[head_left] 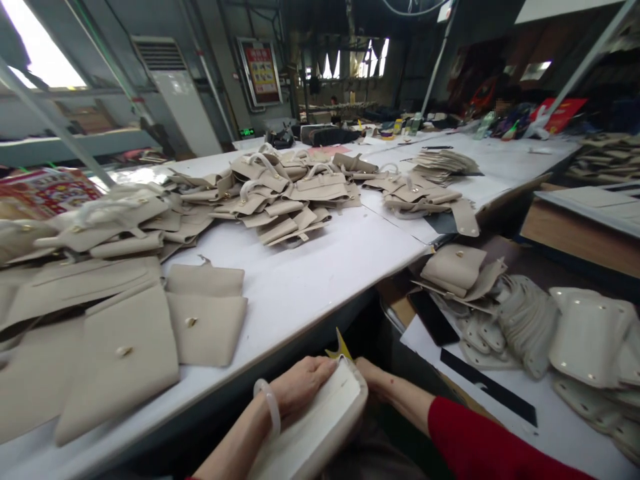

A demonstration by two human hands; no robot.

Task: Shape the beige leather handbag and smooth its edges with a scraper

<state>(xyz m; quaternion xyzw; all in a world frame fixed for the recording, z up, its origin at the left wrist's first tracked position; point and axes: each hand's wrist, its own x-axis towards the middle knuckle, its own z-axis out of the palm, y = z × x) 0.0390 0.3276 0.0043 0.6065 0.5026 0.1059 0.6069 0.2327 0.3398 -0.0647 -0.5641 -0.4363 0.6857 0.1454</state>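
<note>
My left hand [300,383] lies over the top of a cream bag piece [320,420] held low in front of me, below the table's edge, fingers curled onto it. A pale bangle sits on that wrist. My right hand [373,373] is at the piece's far end, mostly hidden behind it; its fingers do not show. A yellow tip [340,347] pokes up just behind the piece. The right sleeve is red.
Flat beige leather flaps with snaps [205,327] lie on the white table [310,280] at left. Heaps of beige bag parts [280,193] fill the middle and back. Cream moulded pieces [575,333] are stacked on a lower table at right.
</note>
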